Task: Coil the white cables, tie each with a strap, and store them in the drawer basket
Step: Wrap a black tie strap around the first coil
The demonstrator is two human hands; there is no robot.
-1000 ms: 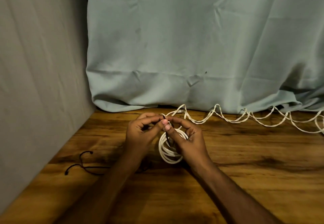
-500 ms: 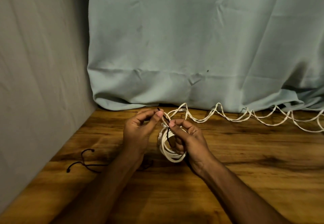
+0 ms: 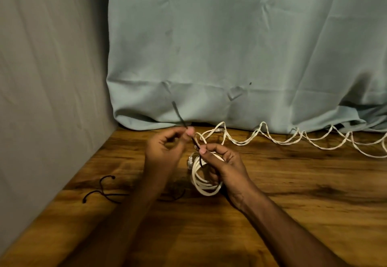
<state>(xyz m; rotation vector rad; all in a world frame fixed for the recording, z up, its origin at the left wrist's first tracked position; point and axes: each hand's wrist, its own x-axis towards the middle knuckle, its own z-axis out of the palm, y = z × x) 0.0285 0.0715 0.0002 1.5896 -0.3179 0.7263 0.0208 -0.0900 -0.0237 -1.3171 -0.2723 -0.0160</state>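
A coiled white cable (image 3: 202, 181) stands on edge on the wooden table (image 3: 293, 204), held by my right hand (image 3: 224, 162), whose thumb and fingers pinch its top. A thin black strap (image 3: 179, 117) runs around the coil and up to the left. My left hand (image 3: 165, 151) pinches that strap between thumb and forefinger, and its free end sticks up, blurred. A second white cable (image 3: 293, 139) lies in loose wavy loops along the back of the table to the right edge.
Spare black straps (image 3: 100, 191) lie on the table at the left, partly under my left forearm. A grey wall (image 3: 46, 78) closes the left side. A pale green cloth (image 3: 230, 47) hangs behind the table. No drawer or basket is in view.
My left hand has moved up and to the left, drawing the black strap out through the coil. My right hand and the coil have shifted slightly right and lower.
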